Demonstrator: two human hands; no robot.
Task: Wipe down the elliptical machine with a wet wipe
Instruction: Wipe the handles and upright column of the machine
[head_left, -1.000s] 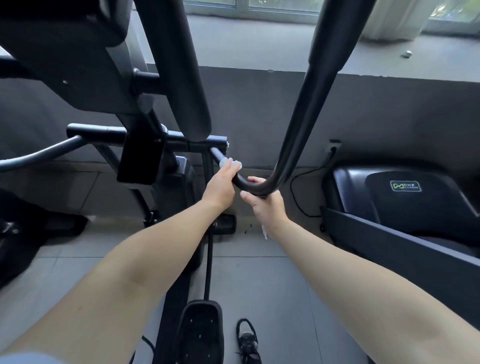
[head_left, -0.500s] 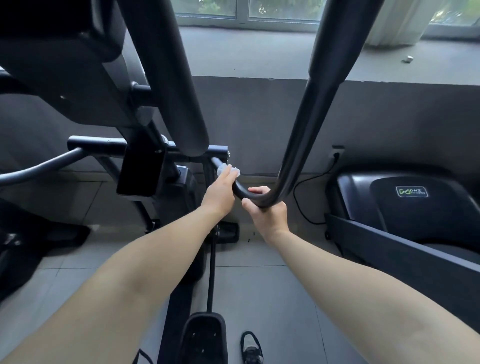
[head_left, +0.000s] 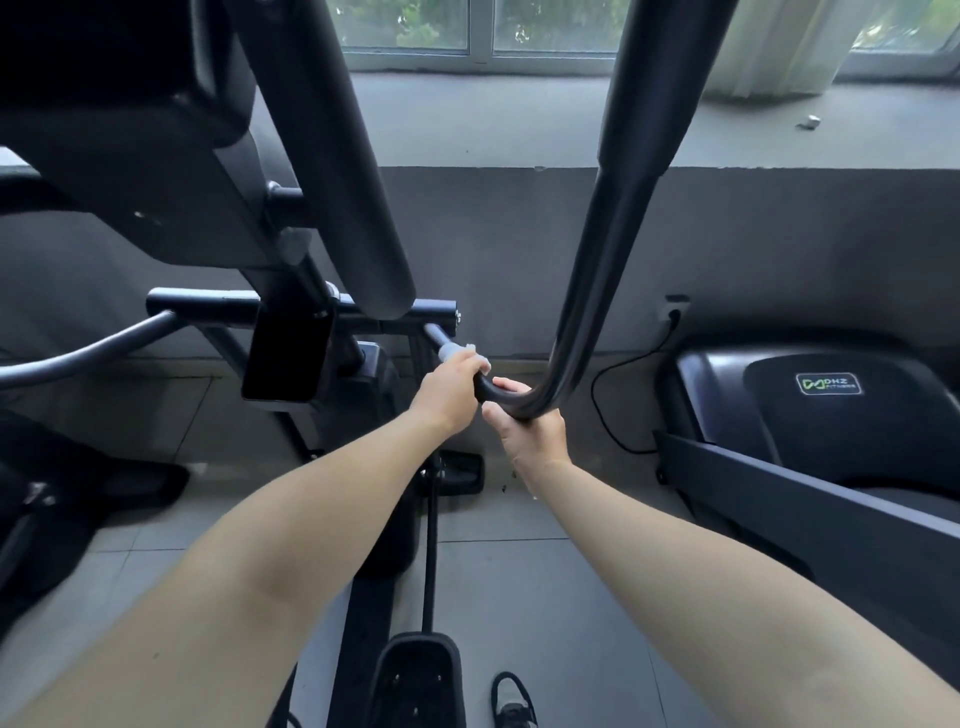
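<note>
Left hand (head_left: 449, 387) grips the wipe (head_left: 451, 355) round the bar (head_left: 584, 322), which runs on toward 11 o'clock; right hand (head_left: 527, 428), at its 4 o'clock, grips the bend (head_left: 511, 402).

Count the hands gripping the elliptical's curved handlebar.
2. The left hand grips the wet wipe around the handlebar; the right hand holds its bend, just beside.

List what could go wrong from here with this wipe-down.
The right hand holds the handlebar at its bend; if that grip slips, the bar may swing.
The left hand grips the wipe round the bar right beside the right hand, so the patch under the right hand may be missed.
Drips from the wipe could make the tiles near the shoe slippery.
</note>
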